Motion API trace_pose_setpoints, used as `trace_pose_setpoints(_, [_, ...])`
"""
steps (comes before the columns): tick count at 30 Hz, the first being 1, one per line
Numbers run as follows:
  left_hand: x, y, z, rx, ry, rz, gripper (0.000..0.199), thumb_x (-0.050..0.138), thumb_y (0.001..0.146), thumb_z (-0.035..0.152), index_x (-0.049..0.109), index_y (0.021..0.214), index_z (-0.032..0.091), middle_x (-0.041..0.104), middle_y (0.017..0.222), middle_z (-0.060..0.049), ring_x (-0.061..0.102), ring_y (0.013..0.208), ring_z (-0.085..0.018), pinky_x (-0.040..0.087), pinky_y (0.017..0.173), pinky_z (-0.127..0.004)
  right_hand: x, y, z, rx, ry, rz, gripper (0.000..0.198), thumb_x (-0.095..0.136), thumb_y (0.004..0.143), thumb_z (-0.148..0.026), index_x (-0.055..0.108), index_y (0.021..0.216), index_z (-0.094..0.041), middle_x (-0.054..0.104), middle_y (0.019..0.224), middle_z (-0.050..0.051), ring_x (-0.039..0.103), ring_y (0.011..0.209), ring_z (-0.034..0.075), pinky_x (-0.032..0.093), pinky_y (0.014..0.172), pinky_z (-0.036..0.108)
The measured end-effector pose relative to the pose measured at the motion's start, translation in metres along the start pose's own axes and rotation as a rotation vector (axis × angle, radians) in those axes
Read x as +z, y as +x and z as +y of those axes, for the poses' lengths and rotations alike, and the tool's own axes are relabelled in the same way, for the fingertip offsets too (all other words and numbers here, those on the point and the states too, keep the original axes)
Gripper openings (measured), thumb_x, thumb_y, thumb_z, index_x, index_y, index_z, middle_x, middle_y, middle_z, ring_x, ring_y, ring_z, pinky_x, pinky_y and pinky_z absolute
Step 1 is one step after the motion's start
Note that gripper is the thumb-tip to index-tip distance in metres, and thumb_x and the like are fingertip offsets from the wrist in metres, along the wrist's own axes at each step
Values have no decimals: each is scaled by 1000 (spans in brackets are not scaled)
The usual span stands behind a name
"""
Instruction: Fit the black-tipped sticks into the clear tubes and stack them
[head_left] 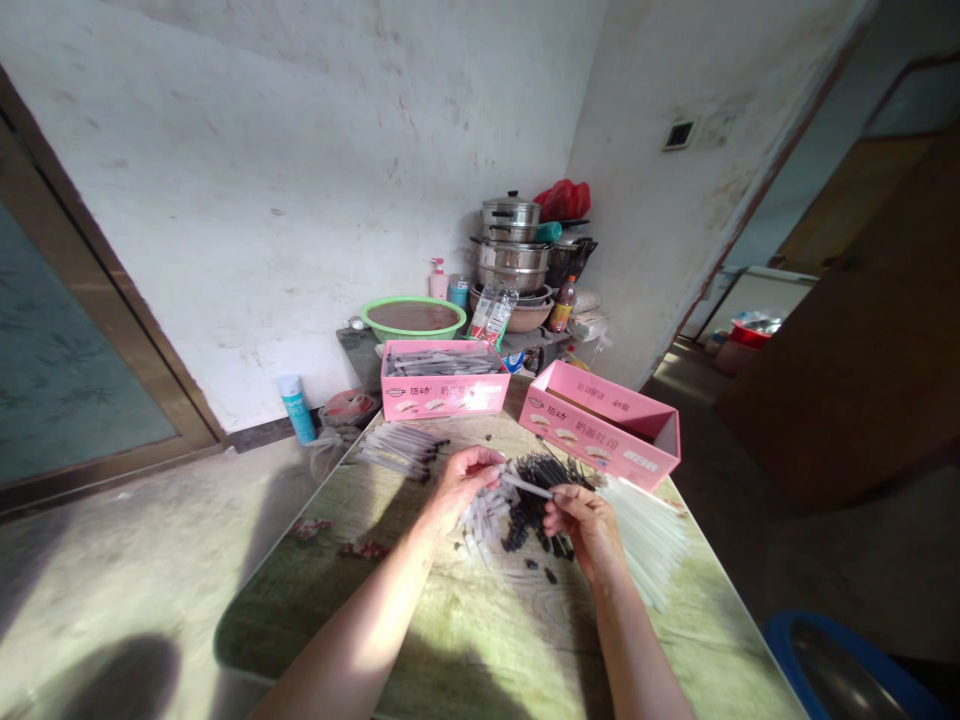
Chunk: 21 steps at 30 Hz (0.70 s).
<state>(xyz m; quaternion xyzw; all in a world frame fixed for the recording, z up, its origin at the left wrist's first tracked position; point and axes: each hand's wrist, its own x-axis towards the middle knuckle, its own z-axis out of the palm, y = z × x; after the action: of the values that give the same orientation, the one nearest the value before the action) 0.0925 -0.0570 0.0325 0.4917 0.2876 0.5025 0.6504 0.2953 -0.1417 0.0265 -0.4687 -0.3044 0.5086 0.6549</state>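
A slender whitish tube (pixel 528 486) is held in the air between the two hands, nearer to the viewer than the filled pink box (pixel 446 398) and to the right of it; one end of the tube is pinched by the fingertips of the left hand (pixel 465 482), and the other end is pinched by the thumb and fingers of the right hand (pixel 586 525); whether another small part is also enclosed in either grip, it cannot be told. Below the hands, on the near right side of the filled pink box, a heap of black parts (pixel 516 536) is spread on the table (pixel 480 635), and small whitish pieces (pixel 480 520) are lying beside this heap, on its left; just in front of the filled pink box, toward its left, a row of assembled sticks with dark tips (pixel 396 450) is laid; to the right of the same box a second pink box (pixel 600 420) is placed at an angle, and further to the near right a fan of pale translucent tubes (pixel 641 540) is spread out; behind the filled pink box a green basin (pixel 412 331) is seen, and behind it to the right stacked metal pots (pixel 511 245) are kept near the wall (pixel 337 180).
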Motion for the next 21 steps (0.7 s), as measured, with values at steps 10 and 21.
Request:
trace_pose_setpoints(10, [2,-1,5,-4,-22,-9,38,96,59,37,77,82,13,69,73,-2,59,58,-11,51,62,-25,-6,0,6,-31,-125,-75,42,86,73,-49,63,56,-17,60,46,0,52,31,12,43,31,22])
trace_pose_setpoints(21, [-4,1,1,-26,-17,60,38,94,56,34,77,82,11,70,71,-3,60,57,-11,47,59,-24,-4,2,6,-16,-101,-74,38,92,67,-44,72,81,-17,69,63,1,62,43,14,53,40,25])
